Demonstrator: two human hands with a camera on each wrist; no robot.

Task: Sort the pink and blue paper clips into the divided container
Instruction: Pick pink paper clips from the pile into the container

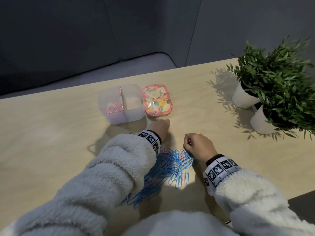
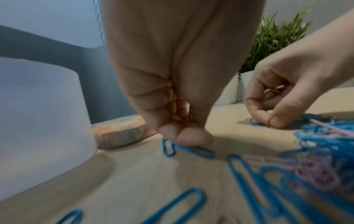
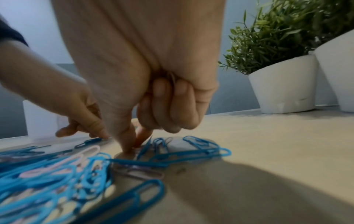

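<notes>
A pile of blue and pink paper clips (image 1: pixel 173 166) lies on the table between my arms. My left hand (image 2: pixel 186 138) is at the pile's far edge, near the container, and its thumb and fingertips pinch a blue clip (image 2: pixel 201 150) lying on the wood. My right hand (image 3: pixel 134 147) grips pink clips (image 2: pixel 273 91) in its curled fingers, while its thumb and forefinger reach down to the right edge of the pile. The translucent divided container (image 1: pixel 134 114) stands beyond, with pink clips (image 1: pixel 114 107) in its left compartment. No clips show in the right one.
A floral lid (image 1: pixel 157 101) lies right of the container. Two white pots with green plants (image 1: pixel 245 99) stand at the table's far right. Loose blue clips (image 2: pixel 176 207) are scattered near my left wrist. The table's right edge (image 1: pixel 300 195) is close to my right sleeve.
</notes>
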